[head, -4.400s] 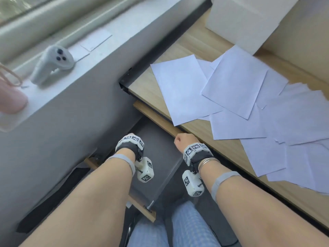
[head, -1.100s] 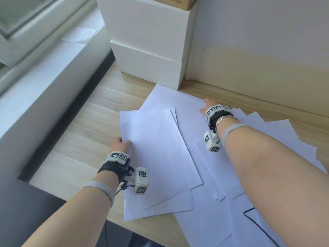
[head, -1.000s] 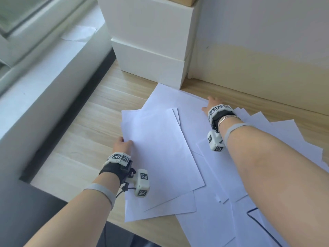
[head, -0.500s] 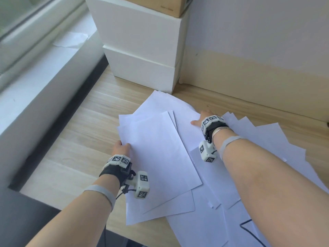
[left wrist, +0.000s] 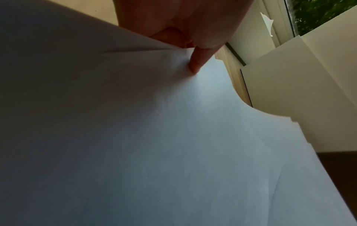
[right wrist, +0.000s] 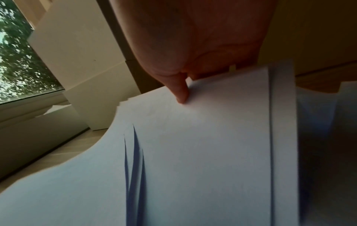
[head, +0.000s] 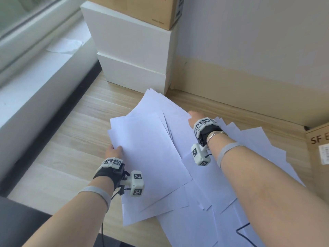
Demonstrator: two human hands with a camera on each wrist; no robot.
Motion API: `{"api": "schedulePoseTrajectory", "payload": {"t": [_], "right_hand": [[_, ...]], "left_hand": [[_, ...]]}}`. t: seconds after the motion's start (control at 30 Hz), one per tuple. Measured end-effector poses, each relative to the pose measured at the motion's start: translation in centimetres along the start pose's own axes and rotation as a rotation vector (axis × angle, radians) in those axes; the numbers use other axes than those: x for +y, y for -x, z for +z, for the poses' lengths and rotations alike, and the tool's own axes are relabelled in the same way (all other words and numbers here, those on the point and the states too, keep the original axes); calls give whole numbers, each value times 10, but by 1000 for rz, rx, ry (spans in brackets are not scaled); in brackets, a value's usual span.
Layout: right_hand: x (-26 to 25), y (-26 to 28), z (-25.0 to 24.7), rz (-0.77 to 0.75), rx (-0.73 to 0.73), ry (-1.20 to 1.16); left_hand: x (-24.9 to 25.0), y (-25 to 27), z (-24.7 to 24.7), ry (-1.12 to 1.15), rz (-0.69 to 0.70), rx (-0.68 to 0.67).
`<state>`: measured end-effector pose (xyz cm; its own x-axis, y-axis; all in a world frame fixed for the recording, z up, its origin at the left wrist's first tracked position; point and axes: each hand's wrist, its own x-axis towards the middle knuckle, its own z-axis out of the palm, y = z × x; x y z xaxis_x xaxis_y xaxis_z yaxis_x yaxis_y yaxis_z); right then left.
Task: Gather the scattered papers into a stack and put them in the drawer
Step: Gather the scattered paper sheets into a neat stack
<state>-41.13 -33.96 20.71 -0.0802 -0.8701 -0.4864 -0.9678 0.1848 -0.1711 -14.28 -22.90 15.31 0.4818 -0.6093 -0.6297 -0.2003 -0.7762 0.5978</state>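
Several white papers (head: 151, 154) lie spread and overlapping on the wooden desk (head: 58, 157). My left hand (head: 114, 152) pinches the left edge of the top sheets; in the left wrist view its thumb (left wrist: 195, 64) lies on the papers (left wrist: 173, 145) and the fingers go under them. My right hand (head: 195, 116) holds the far right edge of the same sheets, with the thumb (right wrist: 181, 93) on top of the papers (right wrist: 193, 152). More loose sheets (head: 258, 145) fan out under my right forearm. The drawer is out of view.
Two stacked white boxes (head: 135, 56) with a cardboard box (head: 142, 8) on top stand at the back by the wall. Another cardboard box (head: 318, 148) is at the right. A white windowsill (head: 35, 72) runs along the left. A black cable (head: 243, 232) crosses the near sheets.
Both hands have left the drawer and taken hold of the papers on the desk. Over the last second my right hand has drawn its edge a little left, toward the left hand.
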Motion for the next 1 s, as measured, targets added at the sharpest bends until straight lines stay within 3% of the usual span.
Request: {"api": "schedulePoseTrajectory", "payload": {"t": [0.1,0.37,0.63,0.8,1.0], "right_hand": [[8,3,1,3,44,17],[17,13,3,-63,305,-257],[30,24,4,-78,295,-292],[44,27,11,73,236,-218],[57,34,8,91,354,-409]], "left_hand": [[3,1,0,-8,3,-2],[-4,1,1,-37,-8,-10],[-8,-4,0,-92,6,-41],[-6,-5,0,-101,20,-37],[-4,-5,0,-116,33,-32]]}}
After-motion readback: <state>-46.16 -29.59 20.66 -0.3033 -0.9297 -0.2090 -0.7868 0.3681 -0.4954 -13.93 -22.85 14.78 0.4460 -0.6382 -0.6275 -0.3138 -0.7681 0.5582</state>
